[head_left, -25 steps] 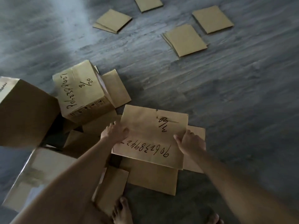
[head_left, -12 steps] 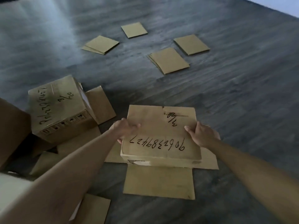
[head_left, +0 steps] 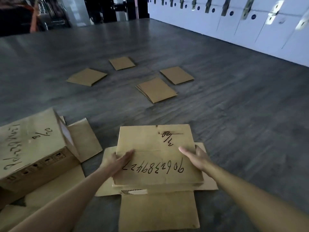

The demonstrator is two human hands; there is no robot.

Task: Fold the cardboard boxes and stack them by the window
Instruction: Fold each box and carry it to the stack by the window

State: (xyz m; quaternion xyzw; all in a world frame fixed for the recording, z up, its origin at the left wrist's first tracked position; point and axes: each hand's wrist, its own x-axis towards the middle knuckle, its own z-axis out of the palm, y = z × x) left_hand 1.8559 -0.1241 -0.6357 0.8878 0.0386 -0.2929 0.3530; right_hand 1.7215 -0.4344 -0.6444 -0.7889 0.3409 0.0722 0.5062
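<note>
I press both palms down on a flattened cardboard box (head_left: pixel 158 156) marked with a handwritten number, lying on the floor directly below me with its flaps spread out around it. My left hand (head_left: pixel 117 162) lies flat on its left edge, fingers stretched open; my right hand (head_left: pixel 195 158) rests open on its right side, fingers extended — neither hand grips anything. I judge this box nearly folded flat, but not yet carried anywhere.

Just left of this box stands another box (head_left: pixel 33 148), still assembled and tipped, with loose cardboard under it — that one is left to do. Beyond my box, well apart from it, 4 flat cardboard pieces (head_left: pixel 156 90) lie scattered on the floor, unstacked. No window shows, so stacking looks undone.

The floor (head_left: pixel 234 123) is dark grey wood-grain planking. Far right of my box runs a white wall of cabinet doors (head_left: pixel 242 22) with metal fittings; the far end of the room is dim.
</note>
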